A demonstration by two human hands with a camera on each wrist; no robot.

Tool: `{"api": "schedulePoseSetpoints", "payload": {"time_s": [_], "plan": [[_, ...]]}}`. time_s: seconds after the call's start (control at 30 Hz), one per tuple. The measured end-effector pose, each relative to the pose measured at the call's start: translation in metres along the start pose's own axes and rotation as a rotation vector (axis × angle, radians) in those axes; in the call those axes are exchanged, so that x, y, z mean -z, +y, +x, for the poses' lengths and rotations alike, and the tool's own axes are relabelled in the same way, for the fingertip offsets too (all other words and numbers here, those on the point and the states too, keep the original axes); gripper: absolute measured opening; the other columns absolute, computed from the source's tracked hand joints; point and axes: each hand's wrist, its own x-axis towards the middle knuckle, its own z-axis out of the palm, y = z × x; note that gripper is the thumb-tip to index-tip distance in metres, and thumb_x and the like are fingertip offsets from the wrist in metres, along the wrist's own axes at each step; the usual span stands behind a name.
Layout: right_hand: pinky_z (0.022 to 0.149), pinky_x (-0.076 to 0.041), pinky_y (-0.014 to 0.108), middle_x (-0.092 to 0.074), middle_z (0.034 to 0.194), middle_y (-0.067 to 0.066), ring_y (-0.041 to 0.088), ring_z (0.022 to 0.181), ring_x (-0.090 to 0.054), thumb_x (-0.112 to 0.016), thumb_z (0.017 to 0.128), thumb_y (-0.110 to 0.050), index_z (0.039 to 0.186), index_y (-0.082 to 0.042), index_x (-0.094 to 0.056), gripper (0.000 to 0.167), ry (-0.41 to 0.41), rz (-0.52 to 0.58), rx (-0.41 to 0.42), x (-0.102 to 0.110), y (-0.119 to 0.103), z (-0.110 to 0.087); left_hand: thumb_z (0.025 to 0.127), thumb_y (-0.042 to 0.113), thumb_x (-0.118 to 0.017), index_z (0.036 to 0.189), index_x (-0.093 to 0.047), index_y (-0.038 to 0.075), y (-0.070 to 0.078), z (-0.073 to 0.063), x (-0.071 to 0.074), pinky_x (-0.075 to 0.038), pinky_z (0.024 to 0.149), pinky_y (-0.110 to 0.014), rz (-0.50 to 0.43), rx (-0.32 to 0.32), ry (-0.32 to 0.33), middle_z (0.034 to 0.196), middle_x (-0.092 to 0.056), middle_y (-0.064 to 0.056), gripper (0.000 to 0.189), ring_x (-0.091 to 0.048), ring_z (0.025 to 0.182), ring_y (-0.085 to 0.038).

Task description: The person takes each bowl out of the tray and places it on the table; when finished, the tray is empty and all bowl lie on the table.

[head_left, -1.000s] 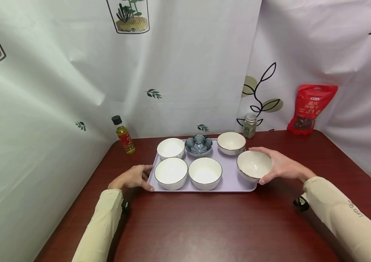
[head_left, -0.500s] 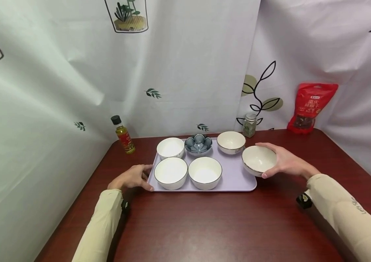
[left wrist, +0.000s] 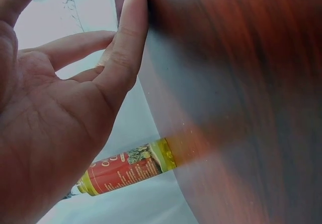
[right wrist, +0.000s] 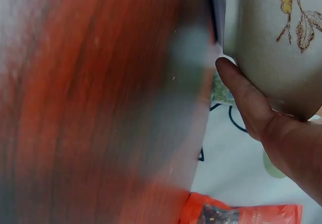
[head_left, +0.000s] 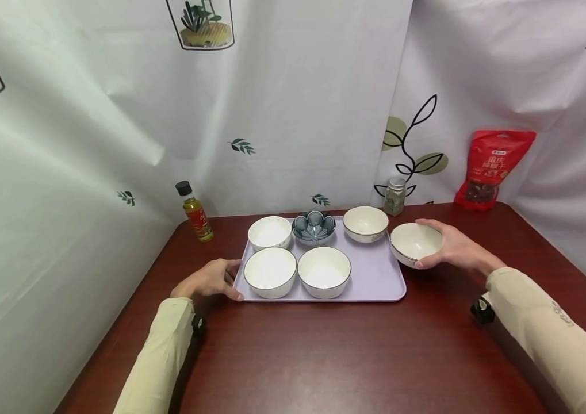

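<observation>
My right hand grips a white bowl by its sides, thumb in front and fingers at the back. This bowl is just off the right edge of the lilac tray; a leaf and berry print on its outer wall shows in the right wrist view. At the tray's left edge rests my left hand, its fingers loosely spread and touching the rim. Still on the tray are several white bowls, among them one at the front left, plus a blue-grey flower-shaped bowl.
An oil bottle stands back left on the dark red table. Behind the tray's right end is a glass spice jar. A red snack bag leans on the cloth wall at the back right.
My right hand has carried the white bowl from over the tray's right end back and to the right, past its edge, and lower. The left hand has stayed still.
</observation>
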Motion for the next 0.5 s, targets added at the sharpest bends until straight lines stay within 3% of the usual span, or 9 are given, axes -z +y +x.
{"api": "schedulePoseSetpoints", "payload": {"time_s": [0.2, 0.5], "plan": [[0.097, -0.042, 0.044, -0.046, 0.139, 0.03, 0.041, 0.12, -0.048, -0.087, 0.075, -0.025, 0.153, 0.005, -0.027, 0.103, 0.007, 0.003, -0.079, 0.003, 0.008, 0.011, 0.07, 0.022, -0.092, 0.149, -0.04, -0.006, 0.0, 0.0, -0.001, -0.057, 0.091, -0.043, -0.006, 0.009, -0.012, 0.116, -0.067, -0.019, 0.099, -0.066, 0.098, -0.023], [0.106, -0.038, 0.057, -0.036, 0.147, 0.035, 0.045, 0.124, -0.042, -0.086, 0.077, -0.034, 0.155, 0.008, -0.019, 0.111, 0.036, 0.023, -0.184, 0.004, 0.012, 0.021, 0.071, 0.02, -0.091, 0.149, -0.039, -0.008, 0.002, -0.001, -0.001, -0.058, 0.09, -0.043, -0.013, -0.002, -0.013, 0.116, -0.068, -0.019, 0.098, -0.068, 0.098, -0.024]]}}
